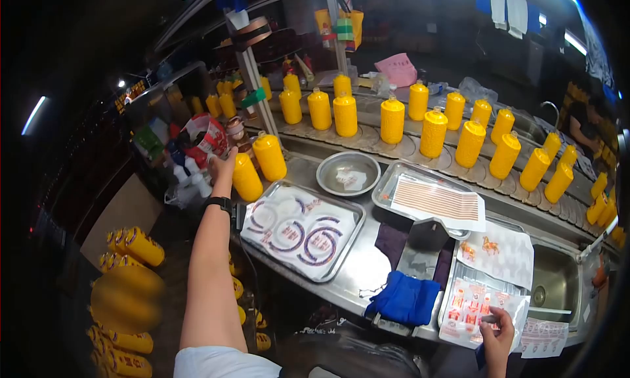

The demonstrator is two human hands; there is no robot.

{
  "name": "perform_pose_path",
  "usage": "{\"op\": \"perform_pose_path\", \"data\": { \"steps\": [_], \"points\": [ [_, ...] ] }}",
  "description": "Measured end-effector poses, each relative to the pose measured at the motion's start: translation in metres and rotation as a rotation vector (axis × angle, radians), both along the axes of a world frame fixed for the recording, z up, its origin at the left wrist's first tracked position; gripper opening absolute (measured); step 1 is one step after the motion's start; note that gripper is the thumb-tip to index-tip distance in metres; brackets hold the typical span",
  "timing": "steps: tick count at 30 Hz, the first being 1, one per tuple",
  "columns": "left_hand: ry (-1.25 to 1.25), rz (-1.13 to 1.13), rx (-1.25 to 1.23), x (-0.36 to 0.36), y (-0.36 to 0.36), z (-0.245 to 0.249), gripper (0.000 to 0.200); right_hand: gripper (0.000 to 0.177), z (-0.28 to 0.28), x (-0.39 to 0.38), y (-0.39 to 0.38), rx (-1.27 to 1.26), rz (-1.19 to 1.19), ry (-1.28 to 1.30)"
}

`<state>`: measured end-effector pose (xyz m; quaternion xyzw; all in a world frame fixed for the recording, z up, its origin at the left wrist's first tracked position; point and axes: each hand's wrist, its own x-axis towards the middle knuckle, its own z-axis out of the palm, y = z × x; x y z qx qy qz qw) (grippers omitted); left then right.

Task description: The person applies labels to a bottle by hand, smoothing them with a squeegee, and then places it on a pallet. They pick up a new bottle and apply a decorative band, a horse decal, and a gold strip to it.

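Observation:
My left hand (223, 166) is at the upper left side of a yellow bottle (247, 180), apparently gripping it near the neck; some fingers are hidden. A second yellow bottle (270, 157) stands beside it. At the lower right, my right hand (500, 332) pinches a small dark grey piece (489, 319) over a sheet with red printed characters (469, 307). That sheet lies in a metal tray. Above it is a white sheet with orange animal figures (502, 258). A tray (357, 230) holds wet paper with purple curved strips and red prints.
Yellow bottles (392, 121) stand along a slatted conveyor (407, 148) at the back. A round metal basin (348, 174) and a tray with a striped sheet (436, 204) sit mid-counter. A blue cloth (405, 298) lies at the front edge. A sink (554, 279) is right; more bottles (134, 247) lie lower left.

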<state>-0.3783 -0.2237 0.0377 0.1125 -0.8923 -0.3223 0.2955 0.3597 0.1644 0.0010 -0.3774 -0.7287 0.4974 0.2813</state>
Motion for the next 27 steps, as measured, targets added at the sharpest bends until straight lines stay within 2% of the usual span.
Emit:
{"op": "perform_pose_path", "data": {
  "steps": [1, 3, 8, 10, 13, 16, 17, 19, 21, 25, 27],
  "points": [
    [0.001, 0.033, 0.074, -0.022, 0.003, -0.019, 0.096, 0.040, -0.004, 0.002, 0.003, -0.027, -0.014, 0.003],
    [-0.028, -0.216, 0.220, -0.040, 0.005, -0.043, 0.084, 0.040, -0.007, 0.001, 0.009, -0.079, -0.039, 0.004],
    [0.252, -0.269, 0.352, -0.026, 0.011, -0.058, 0.049, 0.038, 0.007, -0.052, 0.011, -0.118, 0.000, -0.025],
    [0.321, -0.329, 0.434, -0.010, 0.003, -0.050, 0.032, 0.038, 0.013, -0.073, 0.010, -0.157, 0.035, -0.071],
    [0.444, -0.558, 0.635, 0.038, 0.005, -0.016, 0.030, 0.037, 0.013, -0.102, 0.007, -0.064, 0.117, -0.064],
    [0.285, -0.797, 0.711, 0.139, 0.029, 0.041, 0.030, 0.039, 0.020, -0.124, -0.001, -0.007, 0.210, -0.107],
    [0.217, -0.889, 0.716, 0.169, 0.036, 0.052, 0.030, 0.039, 0.032, -0.137, -0.008, -0.009, 0.247, -0.168],
    [0.056, -1.061, 0.786, 0.235, 0.065, 0.072, 0.029, 0.040, 0.031, -0.157, -0.022, 0.000, 0.333, -0.122],
    [-0.131, -1.245, 0.884, 0.270, 0.092, 0.061, 0.028, 0.043, 0.043, -0.178, -0.040, 0.145, 0.468, -0.139],
    [-0.656, -1.361, 1.130, 0.320, 0.155, 0.026, 0.028, 0.055, 0.057, -0.199, -0.072, 0.364, 0.679, -0.087],
    [-0.611, -1.422, 1.086, 0.340, 0.183, 0.012, 0.027, 0.063, 0.059, -0.198, -0.081, 0.288, 0.676, -0.134]
  ]
}}
